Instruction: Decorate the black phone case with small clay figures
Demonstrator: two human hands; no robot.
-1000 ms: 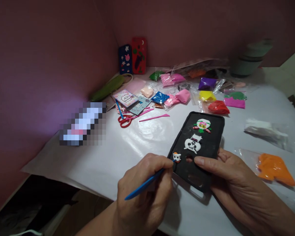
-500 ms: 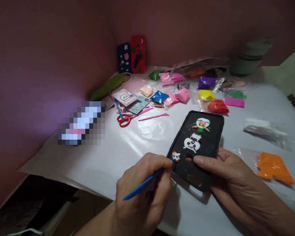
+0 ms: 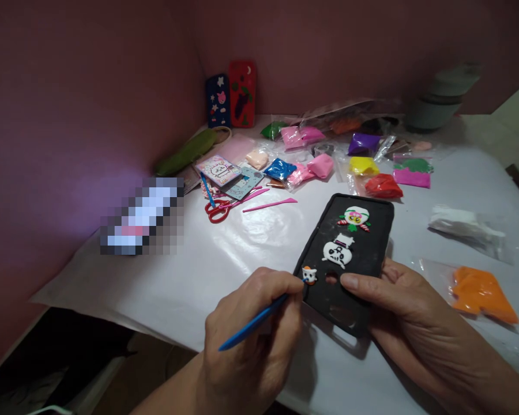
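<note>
My left hand [image 3: 255, 328] is closed in a pinch around a blue modelling tool [image 3: 251, 329]. The tool's tip meets a small white-and-orange clay figure [image 3: 310, 275] near the left edge of a black phone case [image 3: 367, 253]. With the thumb on its face and fingers behind, my right hand [image 3: 415, 311] grips the case by its lower right side, tilted above the table. Two larger clay figures are stuck on the case: a white face [image 3: 337, 252] in the middle and a white, pink and green figure [image 3: 355, 218] near the top.
Bags of coloured clay, including red [image 3: 384, 186] and orange [image 3: 484, 294], lie behind and right. Red-handled scissors [image 3: 217, 211], a pink tool [image 3: 270, 205] and cards [image 3: 219, 171] lie left. Decorated blue [image 3: 218, 101] and red [image 3: 243, 95] cases lean on the wall. A pixelated bright-screened object [image 3: 142, 216] is far left.
Hardly anything differs. The blue tool's rear end has shifted very slightly in my left hand, its tip staying at the small figure, while the case remains nearly still.
</note>
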